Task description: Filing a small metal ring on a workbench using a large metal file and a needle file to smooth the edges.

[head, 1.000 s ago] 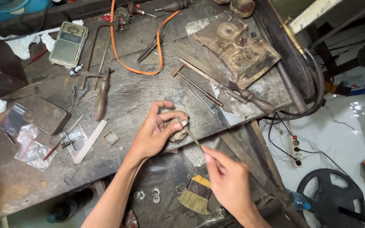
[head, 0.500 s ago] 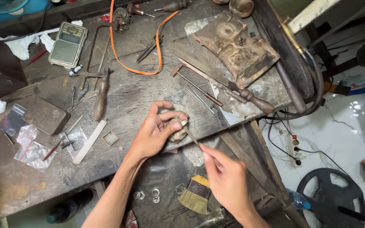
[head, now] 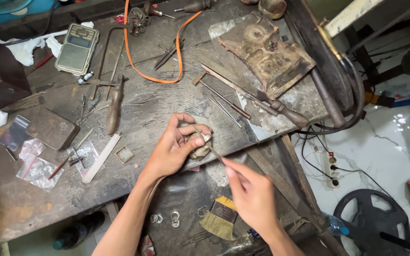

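Shifted since the earlier frames: right hand [head: 255, 196], slightly lower and rightward, fingers pinched shut on thin needle file [head: 209, 143], tip against small rounded workpiece [head: 199, 146]. Left hand [head: 174, 149] unchanged, closed around workpiece at bench edge, frame centre. Brush [head: 220, 219] below; wooden-handled files [head: 257, 95] upper right; pocket scale [head: 77, 49] upper left.

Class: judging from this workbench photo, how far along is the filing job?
Done: tools are laid out; a saw frame and hammer lie aside. In hand: the left hand grips a small brownish piece at the bench edge while the right hand works a thin file against it. Left: the brush lies apart from both hands; the piece's finish is too small to judge.
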